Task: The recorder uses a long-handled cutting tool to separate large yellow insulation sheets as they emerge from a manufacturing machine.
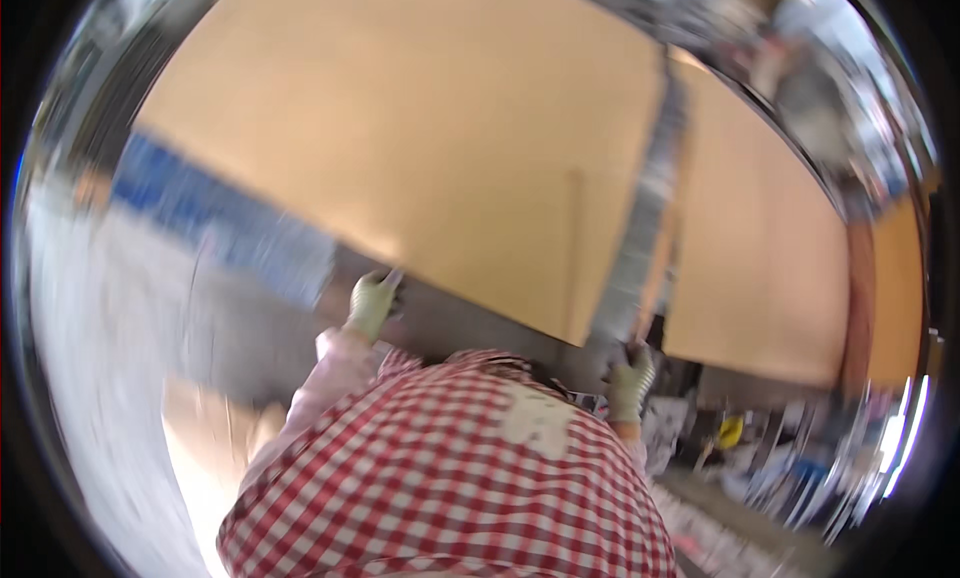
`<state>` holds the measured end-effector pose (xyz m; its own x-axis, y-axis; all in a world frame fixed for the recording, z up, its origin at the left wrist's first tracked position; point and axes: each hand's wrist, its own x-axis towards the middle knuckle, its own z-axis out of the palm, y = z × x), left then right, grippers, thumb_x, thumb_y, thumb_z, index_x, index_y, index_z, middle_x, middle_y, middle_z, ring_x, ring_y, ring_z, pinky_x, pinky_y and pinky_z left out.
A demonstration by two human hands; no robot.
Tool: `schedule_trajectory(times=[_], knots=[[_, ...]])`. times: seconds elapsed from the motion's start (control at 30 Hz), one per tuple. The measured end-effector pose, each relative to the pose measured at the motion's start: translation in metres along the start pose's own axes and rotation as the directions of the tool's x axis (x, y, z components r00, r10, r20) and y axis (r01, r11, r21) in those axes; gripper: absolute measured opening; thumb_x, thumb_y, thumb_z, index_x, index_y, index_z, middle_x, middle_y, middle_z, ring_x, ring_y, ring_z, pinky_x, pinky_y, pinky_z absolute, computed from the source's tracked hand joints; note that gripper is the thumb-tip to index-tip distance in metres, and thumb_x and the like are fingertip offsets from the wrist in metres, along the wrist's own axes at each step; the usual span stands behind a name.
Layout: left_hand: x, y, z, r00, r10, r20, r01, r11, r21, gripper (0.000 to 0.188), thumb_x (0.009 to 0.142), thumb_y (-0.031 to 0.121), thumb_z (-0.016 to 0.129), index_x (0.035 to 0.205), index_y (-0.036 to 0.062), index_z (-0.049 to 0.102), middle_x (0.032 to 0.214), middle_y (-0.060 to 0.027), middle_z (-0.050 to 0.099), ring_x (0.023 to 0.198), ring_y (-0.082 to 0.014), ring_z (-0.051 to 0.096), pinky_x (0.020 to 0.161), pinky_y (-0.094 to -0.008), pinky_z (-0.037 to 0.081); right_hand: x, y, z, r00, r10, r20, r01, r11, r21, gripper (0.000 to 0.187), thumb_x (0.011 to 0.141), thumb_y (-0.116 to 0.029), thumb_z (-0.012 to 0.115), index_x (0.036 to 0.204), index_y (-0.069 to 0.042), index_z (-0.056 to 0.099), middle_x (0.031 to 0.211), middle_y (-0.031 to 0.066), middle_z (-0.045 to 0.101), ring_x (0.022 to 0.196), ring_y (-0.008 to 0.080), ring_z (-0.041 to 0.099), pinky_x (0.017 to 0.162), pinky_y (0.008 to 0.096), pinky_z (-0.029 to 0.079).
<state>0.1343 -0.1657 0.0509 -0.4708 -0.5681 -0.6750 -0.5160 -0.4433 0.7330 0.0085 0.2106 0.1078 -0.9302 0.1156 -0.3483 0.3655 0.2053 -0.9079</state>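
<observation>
Pale-green gloved fingers of the left hand [373, 302] curl around the lower edge of a large tan board [450, 148], gripping it near the left of that edge. Further right, the gloved right hand [630, 378] closes around the bottom of a grey metal bar [645, 208] running up across the board's face. The board fills the upper middle of the view, tilted. Below the hands spreads a red-and-white checked apron [450, 478]; the surroundings are blurred.
</observation>
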Motion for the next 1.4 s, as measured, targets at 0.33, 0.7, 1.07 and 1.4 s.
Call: schedule_trajectory(times=[0.33, 0.7, 1.07, 1.4], knots=[[0.035, -0.262, -0.091, 0.621, 0.091, -0.779, -0.215, 0.975, -0.058, 0.015, 0.083, 0.019, 0.059, 0.088, 0.0053, 0.059, 0.067, -0.0025, 0.057, 0.051, -0.0099, 0.048, 0.044, -0.0249, 0.04, -0.004, -0.038, 0.033, 0.967, 0.016, 0.256, 0.062, 0.955, -0.291, 0.012, 0.08, -0.009, 0.058, 0.086, -0.011, 0.048, 0.058, -0.0052, 0.04, 0.043, 0.0041, 0.036, 0.033, 0.0191, 0.029], [0.122, -0.214, -0.007, 0.825, 0.349, -0.444, -0.166, 0.901, 0.401, 0.022, 0.077, 0.016, 0.052, 0.095, 0.0047, 0.059, 0.095, -0.0183, 0.059, 0.091, -0.0338, 0.056, 0.08, -0.0393, 0.046, -0.039, -0.062, 0.074, 0.935, -0.053, 0.35, 0.229, 0.843, -0.486, 0.01, 0.082, -0.008, 0.055, 0.085, -0.005, 0.046, 0.059, -0.0037, 0.039, 0.045, 0.0044, 0.035, 0.036, 0.0201, 0.028], [0.164, -0.253, -0.009, 0.926, 0.226, -0.303, -0.081, 0.902, 0.425, 0.024, 0.079, 0.021, 0.055, 0.095, 0.0038, 0.062, 0.091, -0.0137, 0.062, 0.082, -0.0276, 0.06, 0.072, -0.0353, 0.048, -0.071, -0.058, 0.037, 0.954, -0.071, 0.29, 0.203, 0.867, -0.456, 0.021, 0.081, -0.013, 0.059, 0.098, 0.0, 0.055, 0.075, -0.0018, 0.052, 0.064, 0.0079, 0.045, 0.054, 0.0219, 0.038], [0.167, -0.245, -0.049, 0.943, 0.146, -0.3, -0.002, 0.902, 0.432, 0.028, 0.08, 0.02, 0.056, 0.1, 0.0017, 0.059, 0.099, -0.0135, 0.059, 0.088, -0.0257, 0.057, 0.077, -0.033, 0.046, -0.053, -0.017, 0.011, 0.918, -0.343, 0.198, 0.396, 0.803, -0.445, 0.011, 0.076, -0.01, 0.062, 0.077, -0.004, 0.053, 0.057, -0.0024, 0.047, 0.048, 0.0055, 0.042, 0.041, 0.0223, 0.032]])
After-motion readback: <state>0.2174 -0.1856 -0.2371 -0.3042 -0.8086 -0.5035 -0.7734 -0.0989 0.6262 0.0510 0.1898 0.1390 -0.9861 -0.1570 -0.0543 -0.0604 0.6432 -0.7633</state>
